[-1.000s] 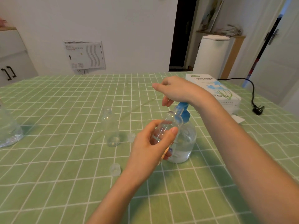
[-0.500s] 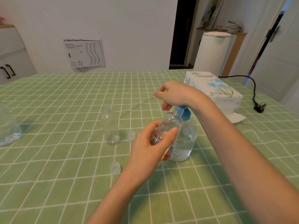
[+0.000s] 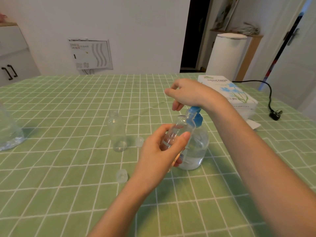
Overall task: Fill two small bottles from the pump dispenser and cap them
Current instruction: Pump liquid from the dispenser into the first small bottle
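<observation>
Your left hand is wrapped around a small clear bottle, tilted so its open neck sits at the blue pump of the dispenser, which stands on the green checked cloth just behind your fingers. The bottle looks close to empty, so I judge this to be early in the first fill (clear liquid in clear plastic is hard to read). Your right hand rests its heel on the pump, fingers loose and apart, holding nothing. The second bottle stands upright and uncapped to the left, apart from the dispenser, with at most a little liquid at its base. A far cap lies just beside that bottle, and a near cap lies closer to you. Left to do, by my reading: finish both fills and cap both. A tissue box lies beyond your right arm
</observation>
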Available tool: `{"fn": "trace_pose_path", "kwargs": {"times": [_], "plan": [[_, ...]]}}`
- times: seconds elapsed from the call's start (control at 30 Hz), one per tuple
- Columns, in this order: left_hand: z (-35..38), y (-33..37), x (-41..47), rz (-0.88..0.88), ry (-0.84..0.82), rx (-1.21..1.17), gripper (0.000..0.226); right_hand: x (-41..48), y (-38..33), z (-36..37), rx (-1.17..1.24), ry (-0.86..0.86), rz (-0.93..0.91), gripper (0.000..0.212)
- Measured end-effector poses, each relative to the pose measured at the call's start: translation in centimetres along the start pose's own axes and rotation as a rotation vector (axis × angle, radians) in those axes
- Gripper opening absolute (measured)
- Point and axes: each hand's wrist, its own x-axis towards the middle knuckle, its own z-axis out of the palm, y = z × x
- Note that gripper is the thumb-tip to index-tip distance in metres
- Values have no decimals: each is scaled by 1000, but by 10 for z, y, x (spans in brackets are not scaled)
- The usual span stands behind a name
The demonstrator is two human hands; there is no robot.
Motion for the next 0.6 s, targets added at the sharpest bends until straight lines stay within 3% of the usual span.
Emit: {"fn": "trace_pose_path", "kwargs": {"times": [0.13,0.5,0.6], "plan": [[0,-3,-1,-8,-2,7,31,0,3,6,-13,-47,13,45],[0,0,0,7,0,2,36,0,-1,-5,16,20,-7,46],[0,1,0,7,-4,1,35,-1,-2,-10,-48,-53,-1,47]]}}
